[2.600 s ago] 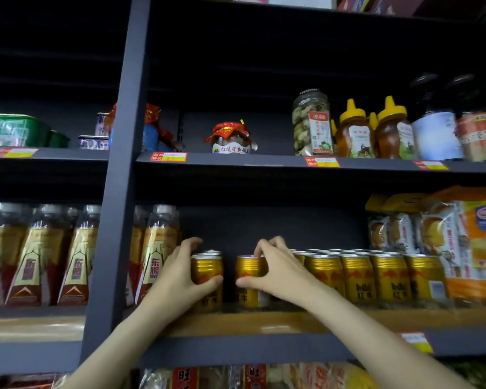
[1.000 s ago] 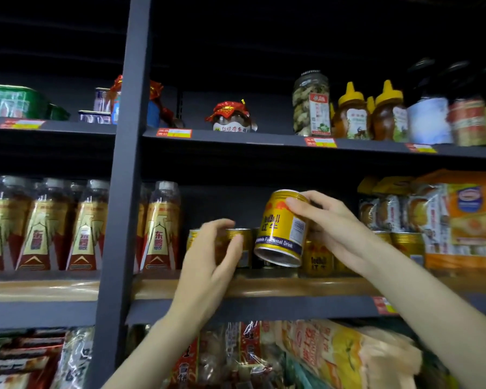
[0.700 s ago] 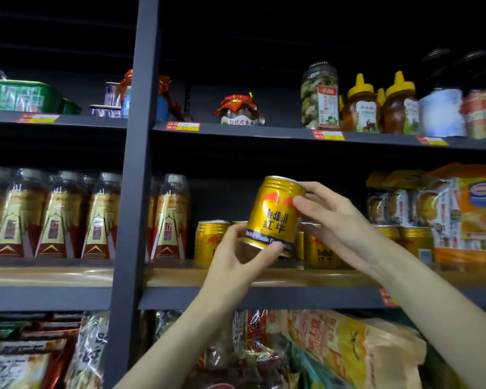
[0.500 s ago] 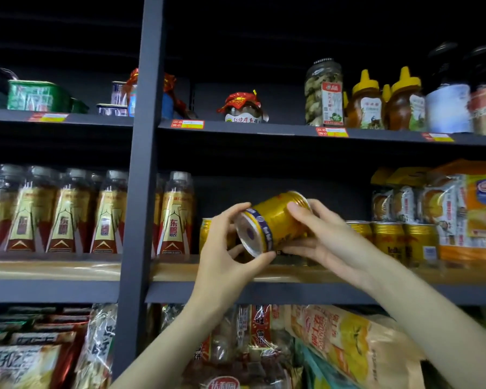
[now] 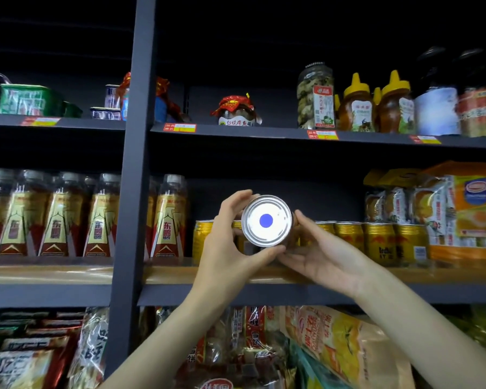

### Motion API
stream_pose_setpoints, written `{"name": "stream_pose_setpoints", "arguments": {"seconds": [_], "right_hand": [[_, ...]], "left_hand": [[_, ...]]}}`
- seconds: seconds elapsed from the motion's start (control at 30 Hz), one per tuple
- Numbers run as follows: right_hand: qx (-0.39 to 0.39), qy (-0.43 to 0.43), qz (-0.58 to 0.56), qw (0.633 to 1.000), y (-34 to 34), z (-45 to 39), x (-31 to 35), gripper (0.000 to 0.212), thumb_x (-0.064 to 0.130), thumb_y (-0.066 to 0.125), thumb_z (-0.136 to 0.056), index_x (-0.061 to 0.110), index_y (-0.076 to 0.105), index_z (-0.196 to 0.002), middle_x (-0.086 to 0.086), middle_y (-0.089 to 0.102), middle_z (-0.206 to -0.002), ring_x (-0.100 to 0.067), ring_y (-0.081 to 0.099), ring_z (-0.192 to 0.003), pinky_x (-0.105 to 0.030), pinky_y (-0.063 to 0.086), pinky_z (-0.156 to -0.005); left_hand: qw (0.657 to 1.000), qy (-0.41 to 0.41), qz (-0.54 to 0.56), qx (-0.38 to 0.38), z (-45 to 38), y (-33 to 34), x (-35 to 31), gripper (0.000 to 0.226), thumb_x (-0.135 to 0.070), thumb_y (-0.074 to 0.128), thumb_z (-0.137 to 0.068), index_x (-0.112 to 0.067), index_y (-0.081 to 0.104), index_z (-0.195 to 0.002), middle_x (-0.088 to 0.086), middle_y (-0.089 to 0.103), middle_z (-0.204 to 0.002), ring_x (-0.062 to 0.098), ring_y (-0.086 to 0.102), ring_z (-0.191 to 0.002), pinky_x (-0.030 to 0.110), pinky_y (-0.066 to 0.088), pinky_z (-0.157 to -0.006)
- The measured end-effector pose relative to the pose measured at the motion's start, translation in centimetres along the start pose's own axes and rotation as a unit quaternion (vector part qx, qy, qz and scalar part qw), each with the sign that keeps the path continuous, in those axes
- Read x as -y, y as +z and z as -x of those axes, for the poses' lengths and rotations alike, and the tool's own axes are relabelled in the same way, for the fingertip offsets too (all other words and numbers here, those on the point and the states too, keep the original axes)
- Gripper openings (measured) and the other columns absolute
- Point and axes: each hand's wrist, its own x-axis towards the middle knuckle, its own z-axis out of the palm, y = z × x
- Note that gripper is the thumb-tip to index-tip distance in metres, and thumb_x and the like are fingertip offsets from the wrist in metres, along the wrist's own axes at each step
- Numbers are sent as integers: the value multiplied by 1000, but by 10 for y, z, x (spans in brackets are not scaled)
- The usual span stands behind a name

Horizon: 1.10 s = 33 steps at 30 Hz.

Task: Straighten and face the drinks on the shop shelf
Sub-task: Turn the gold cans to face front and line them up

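1. Dark shop shelving point(image 5: 129, 192) filled the view; nearest, both hands held one can point(image 5: 266, 220) before the wooden shelf point(image 5: 446, 275).
2. Left hand point(image 5: 230, 248) curled round its left side; right hand point(image 5: 320, 254) cupped it from the right.
3. Its long axis ran toward the camera, silver base with blue dot facing out; no label showed.
4. Behind stood gold cans point(image 5: 382, 240); leftward, bottles point(image 5: 170, 217) reading "东鹏".

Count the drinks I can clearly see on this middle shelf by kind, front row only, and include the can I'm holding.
Bottles, front row: 5
Gold cans standing clear of the hands: 5
Gold can held by left hand and right hand: 1
Total: 11
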Motion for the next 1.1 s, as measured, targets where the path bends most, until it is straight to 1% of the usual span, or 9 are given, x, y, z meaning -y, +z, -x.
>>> {"name": "stream_pose_setpoints", "arguments": {"seconds": [0.13,0.3,0.53,0.67,0.73,0.83,0.9,1.03,1.1], "right_hand": [[0,-136,80,987,-9,-5,4,48,23,67,-75,10,58,-120,-18,66,-115,-26,69,-97,-36,59,-78],[9,-235,139,962,-11,-3,9,54,13,71,-64,19,59,-116,-4,61,-122,-17,62,-109,-32,55,-85],[-4,-170,122,978,-2,-8,5,63,18,74,-61,12,50,-119,-11,61,-116,-21,65,-103,-35,54,-88],[-5,-216,152,964,-5,-8,4,65,18,78,-55,21,54,-115,-6,58,-117,-19,63,-103,-32,55,-85],[0,-285,251,925,-7,-7,4,65,20,81,-56,31,54,-113,5,56,-117,-12,60,-105,-26,54,-81],[-18,-412,518,749,-11,-7,9,71,20,84,-65,48,42,-115,26,46,-118,7,48,-110,-8,44,-88],[-24,-459,581,672,-11,-7,10,80,18,85,-66,51,34,-118,35,39,-120,14,40,-114,-3,33,-95],[-30,-484,591,645,-13,-9,8,96,14,85,-65,53,23,-129,36,37,-121,-1,39,-122,-33,36,-106],[-28,-491,590,640,-14,-11,9,100,14,85,-66,50,20,-132,34,36,-123,-2,40,-125,-32,36,-107]], "left_hand": [[993,-79,73,40,1,6,1,69,-33,72,-67,-35,37,-127,-23,49,-121,-10,51,-111,11,47,-85],[969,-179,164,44,-2,5,11,53,-26,72,-69,-31,48,-117,0,62,-115,10,67,-93,22,55,-77],[1000,-11,2,3,-1,6,15,68,-5,80,-67,-38,43,-114,-9,48,-120,-5,49,-112,9,47,-84],[997,-25,-32,58,-4,-1,21,63,-16,78,-71,-41,41,-115,-18,48,-120,-8,48,-112,10,44,-88],[994,-57,-25,90,-4,-6,25,52,-26,73,-76,-39,43,-116,-23,51,-116,-9,49,-111,13,43,-93],[993,-61,-73,70,-3,-13,32,41,-28,65,-82,-30,47,-118,-19,55,-112,-9,51,-107,7,43,-86],[992,-75,-91,42,-3,-18,36,37,-23,63,-85,-30,47,-117,-16,55,-112,-9,50,-103,7,44,-80],[987,-68,-144,20,-5,-25,46,36,-16,60,-88,-24,48,-120,-11,53,-116,-12,46,-98,-2,39,-73],[983,-55,-175,19,-7,-28,48,36,-13,60,-88,-20,49,-121,-9,53,-116,-10,47,-97,-4,35,-75]]}}
